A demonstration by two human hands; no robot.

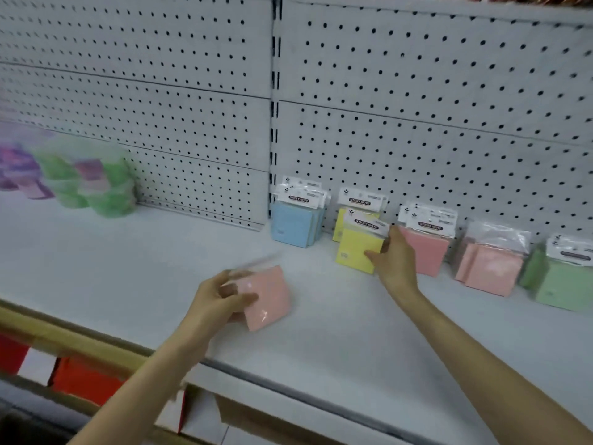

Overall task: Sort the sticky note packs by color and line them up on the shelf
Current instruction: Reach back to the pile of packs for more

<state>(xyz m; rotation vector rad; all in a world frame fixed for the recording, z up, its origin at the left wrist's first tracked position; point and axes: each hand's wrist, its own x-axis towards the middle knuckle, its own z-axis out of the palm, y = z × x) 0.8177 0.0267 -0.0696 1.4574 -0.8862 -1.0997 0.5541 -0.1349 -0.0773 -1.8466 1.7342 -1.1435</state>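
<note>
My left hand (221, 297) grips a pink sticky note pack (268, 298) just above the white shelf (160, 268). My right hand (394, 261) holds the right edge of the front yellow pack (357, 248), which stands before another yellow pack (340, 220). Along the pegboard stand rows by color: blue packs (293, 224) at the left, then yellow, a darker pink row (428, 248), a lighter pink row (491, 268) and green packs (558, 284) at the right.
Blurred green and purple plastic-wrapped goods (86, 181) sit at the shelf's far left. A perforated back panel (417, 107) rises behind the rows. Red and white boxes (80, 377) lie on the lower shelf below the front rail.
</note>
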